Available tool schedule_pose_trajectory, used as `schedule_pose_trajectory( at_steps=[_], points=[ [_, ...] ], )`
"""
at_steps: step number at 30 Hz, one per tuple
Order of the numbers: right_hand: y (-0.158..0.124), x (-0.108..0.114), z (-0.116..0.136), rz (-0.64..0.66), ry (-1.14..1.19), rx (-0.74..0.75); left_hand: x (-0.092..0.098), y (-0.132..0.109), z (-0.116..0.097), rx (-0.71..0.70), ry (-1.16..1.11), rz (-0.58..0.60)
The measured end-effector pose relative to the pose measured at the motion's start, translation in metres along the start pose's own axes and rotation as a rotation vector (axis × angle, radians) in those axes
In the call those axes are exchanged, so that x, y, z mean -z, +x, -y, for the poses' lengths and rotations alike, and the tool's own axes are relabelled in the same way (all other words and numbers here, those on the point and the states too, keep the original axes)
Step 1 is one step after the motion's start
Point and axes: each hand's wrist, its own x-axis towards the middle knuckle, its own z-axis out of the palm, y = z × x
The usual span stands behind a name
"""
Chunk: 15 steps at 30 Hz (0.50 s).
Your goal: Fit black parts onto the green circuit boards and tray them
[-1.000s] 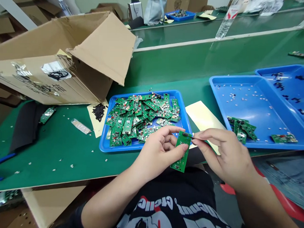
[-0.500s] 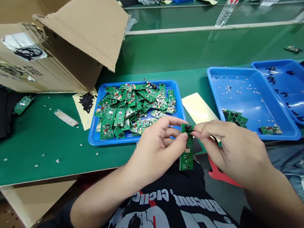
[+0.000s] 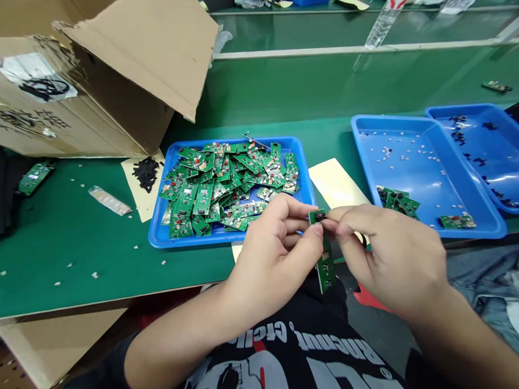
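My left hand (image 3: 279, 240) grips a narrow green circuit board (image 3: 326, 269) between thumb and fingers, in front of my chest. The board hangs lengthwise toward me, slightly tilted, with small parts on its face and a black component (image 3: 318, 217) near its upper end. My right hand (image 3: 385, 250) is closed in a pinch at that upper end, its fingertips against the board's right edge. What the right fingertips hold, if anything, is hidden. Just beyond my left hand sits a blue tray (image 3: 155, 236) heaped with similar circuit boards (image 3: 204, 195).
Right of centre, a blue tray (image 3: 431, 166) holds several boards and white bits; another blue tray (image 3: 506, 135) with black parts adjoins it. Pale yellow paper (image 3: 336, 183) lies between. Black pieces (image 3: 146, 173) lie on paper at left, near a large cardboard box (image 3: 132, 54).
The board in my left hand has turned and tilted, its lower end swinging slightly right. My right fingertips stay at its upper end. The view has shifted slightly.
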Motion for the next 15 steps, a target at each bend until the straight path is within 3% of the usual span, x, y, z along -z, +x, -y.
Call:
schedule_pose_trajectory(
  at_steps=[7,15],
  points=[
    [0.0024,-0.0025,0.0009,-0.068,0.048,-0.027,-0.0049,-0.0015,0.0056,-0.161,0.074,-0.062],
    [0.0046,0.0025,0.0003,-0.141,0.03,-0.056,-0.0053,0.0026,0.0076,-0.208,0.085,-0.085]
  ],
)
